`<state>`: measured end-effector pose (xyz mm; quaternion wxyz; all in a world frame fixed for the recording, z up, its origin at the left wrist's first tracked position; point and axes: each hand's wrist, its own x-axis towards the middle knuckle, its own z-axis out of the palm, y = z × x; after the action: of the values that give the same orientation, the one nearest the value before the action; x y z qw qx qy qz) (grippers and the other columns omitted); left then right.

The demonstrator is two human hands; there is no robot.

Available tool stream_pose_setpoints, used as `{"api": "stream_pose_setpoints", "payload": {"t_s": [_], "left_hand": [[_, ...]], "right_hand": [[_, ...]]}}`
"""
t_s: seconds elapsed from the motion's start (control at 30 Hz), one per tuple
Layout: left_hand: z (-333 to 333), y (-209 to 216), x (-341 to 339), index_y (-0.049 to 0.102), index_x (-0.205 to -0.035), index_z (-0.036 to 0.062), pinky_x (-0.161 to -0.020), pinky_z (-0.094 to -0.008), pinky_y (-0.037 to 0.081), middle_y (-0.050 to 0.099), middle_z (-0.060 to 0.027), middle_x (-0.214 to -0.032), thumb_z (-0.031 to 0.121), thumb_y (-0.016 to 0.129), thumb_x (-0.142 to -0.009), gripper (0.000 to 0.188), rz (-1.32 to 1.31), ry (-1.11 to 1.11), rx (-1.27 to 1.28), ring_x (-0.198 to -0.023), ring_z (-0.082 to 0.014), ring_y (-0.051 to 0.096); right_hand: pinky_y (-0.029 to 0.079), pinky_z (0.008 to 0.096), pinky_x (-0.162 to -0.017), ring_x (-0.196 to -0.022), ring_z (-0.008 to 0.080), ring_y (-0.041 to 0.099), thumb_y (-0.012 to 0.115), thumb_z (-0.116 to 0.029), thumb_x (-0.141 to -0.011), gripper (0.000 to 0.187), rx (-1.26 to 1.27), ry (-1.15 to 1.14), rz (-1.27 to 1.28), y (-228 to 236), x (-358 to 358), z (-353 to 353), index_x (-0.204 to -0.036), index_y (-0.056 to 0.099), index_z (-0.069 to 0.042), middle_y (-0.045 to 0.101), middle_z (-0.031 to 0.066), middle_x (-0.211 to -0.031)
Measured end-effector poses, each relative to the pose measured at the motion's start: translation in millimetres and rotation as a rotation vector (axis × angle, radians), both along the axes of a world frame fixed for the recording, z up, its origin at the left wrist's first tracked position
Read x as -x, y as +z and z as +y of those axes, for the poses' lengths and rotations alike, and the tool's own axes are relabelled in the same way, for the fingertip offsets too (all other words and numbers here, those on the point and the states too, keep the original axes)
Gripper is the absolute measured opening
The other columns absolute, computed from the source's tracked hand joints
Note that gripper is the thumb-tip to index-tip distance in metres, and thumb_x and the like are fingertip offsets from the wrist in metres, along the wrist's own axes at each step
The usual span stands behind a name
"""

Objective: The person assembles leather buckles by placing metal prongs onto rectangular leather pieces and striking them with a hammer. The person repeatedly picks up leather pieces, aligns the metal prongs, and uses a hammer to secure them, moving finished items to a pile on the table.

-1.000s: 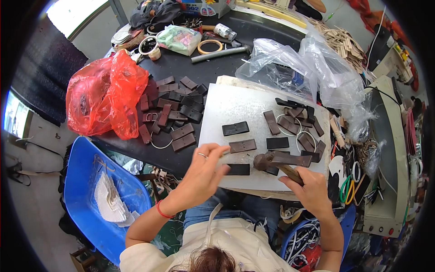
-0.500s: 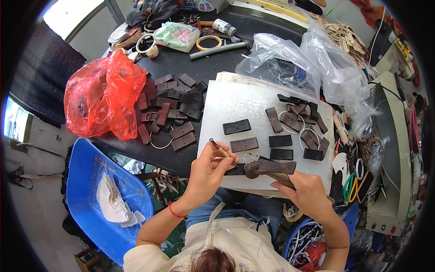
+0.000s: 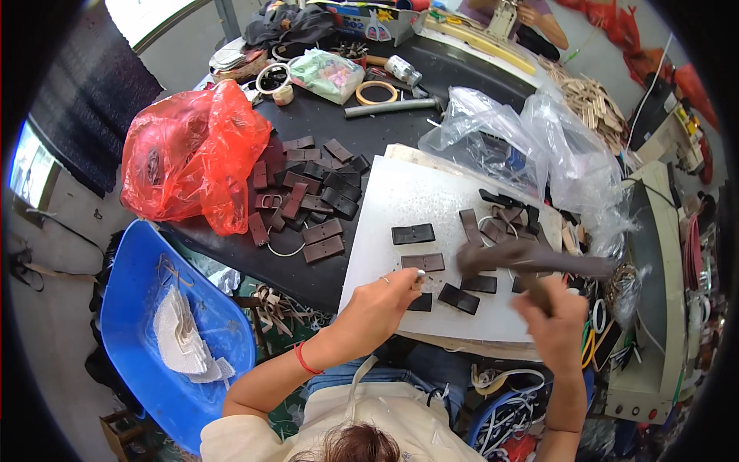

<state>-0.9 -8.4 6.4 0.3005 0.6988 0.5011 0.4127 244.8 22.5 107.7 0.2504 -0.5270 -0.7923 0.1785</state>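
Note:
In my left hand [image 3: 377,304] a slim punch-like rod [image 3: 419,279] stands nearly upright, pinched in the fingers; its lower tip is hidden. Just below that hand, a black leather piece [image 3: 419,302] lies partly covered on the white board [image 3: 377,231]. My right hand [image 3: 556,316] grips a hammer [image 3: 539,260] by its handle, the head raised above the board and blurred. Around them lie a brown leather piece [image 3: 423,262], a tilted black piece [image 3: 459,299] and another black piece [image 3: 412,234].
Left of the board is a heap of brown and black leather pieces [image 3: 312,185], beside a red plastic bag [image 3: 192,162]. A blue tub [image 3: 127,331] holds white cloth. Clear plastic bags [image 3: 493,131] lie behind the board. Another person's arm [image 3: 548,27] shows at the far right.
The punch has gone from slanted to nearly upright in my left hand. My right hand has moved right with the hammer. One black piece now lies tilted. The whole view has shifted a little.

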Motion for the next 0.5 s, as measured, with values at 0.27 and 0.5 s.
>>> {"api": "stream_pose_setpoints", "payload": {"t_s": [0.27, 0.5], "left_hand": [[-11, -7, -8, 0.049, -0.112, -0.0021, -0.061, -0.045, 0.053, 0.062, -0.0216, -0.094, 0.0, 0.057, -0.088, 0.026, 0.1, 0.006, -0.107, -0.077, -0.0414, 0.062], [-4, -16, -6, 0.05, -0.111, -0.0026, -0.075, -0.0265, 0.057, 0.065, -0.011, -0.099, 0.003, 0.059, -0.094, 0.02, -0.39, 0.184, 0.198, -0.091, -0.0159, 0.068]], "right_hand": [[0.041, 0.0407, -0.044, -0.047, 0.0344, 0.054, 0.071, -0.024, -0.086, 0.03, -0.078, 0.192, -0.169, -1, 21, 7, -0.077, 0.051, -0.004, 0.054, 0.0147, -0.058], [0.044, 0.0429, -0.043, -0.046, 0.0343, 0.057, 0.071, -0.031, -0.084, 0.036, 0.031, 0.233, -0.363, -41, 8, -20, -0.075, 0.048, -0.005, 0.055, 0.0124, -0.052]]}}
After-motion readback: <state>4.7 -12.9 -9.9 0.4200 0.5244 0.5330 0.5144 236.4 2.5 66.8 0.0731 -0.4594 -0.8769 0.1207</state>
